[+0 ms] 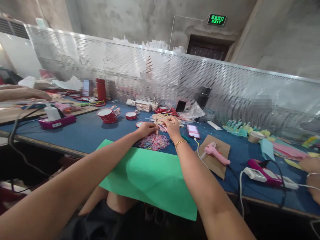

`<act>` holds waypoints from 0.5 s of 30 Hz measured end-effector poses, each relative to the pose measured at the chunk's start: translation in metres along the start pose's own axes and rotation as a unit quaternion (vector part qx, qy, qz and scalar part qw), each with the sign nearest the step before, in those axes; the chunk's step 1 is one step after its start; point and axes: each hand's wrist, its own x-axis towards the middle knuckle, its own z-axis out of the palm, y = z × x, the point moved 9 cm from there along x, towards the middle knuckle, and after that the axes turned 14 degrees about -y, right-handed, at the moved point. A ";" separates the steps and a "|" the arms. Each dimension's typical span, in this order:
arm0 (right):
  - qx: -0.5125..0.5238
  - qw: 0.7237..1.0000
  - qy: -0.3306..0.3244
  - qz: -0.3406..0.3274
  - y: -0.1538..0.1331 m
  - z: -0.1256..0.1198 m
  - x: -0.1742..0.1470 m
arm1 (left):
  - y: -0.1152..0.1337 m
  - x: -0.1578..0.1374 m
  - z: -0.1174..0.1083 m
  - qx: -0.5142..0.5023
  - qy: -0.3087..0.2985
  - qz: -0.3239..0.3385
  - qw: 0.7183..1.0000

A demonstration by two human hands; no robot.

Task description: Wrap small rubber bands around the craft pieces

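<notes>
Over the blue table (110, 135), my left hand (147, 128) is closed, with its fingertips pinched on a small, pale pinkish strip (157, 129). Just to the right, my right hand (172, 125) is also closed in a pinch; whatever sits between its fingertips is too small to make out. Beneath both hands lies a tangled heap of thin, many-coloured loops or threads (155, 142). A green sheet (147, 175) hangs over the table's front edge, below my forearms. Flat wooden pieces (160, 117) are scattered just behind my hands.
To the right, a pink glue gun (217, 153) rests on brown cardboard (221, 168). A phone (193, 131) with a cable and a purple power strip (268, 173) are nearby. Red-banded round pieces (107, 116) stand left. Co-workers' hands (27, 93) show at both sides. A perforated metal screen (120, 63) runs behind.
</notes>
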 end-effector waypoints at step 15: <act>-0.013 1.000 -0.016 0.003 0.004 0.002 0.002 | 0.003 -0.001 0.001 -0.003 -0.004 -0.009 1.000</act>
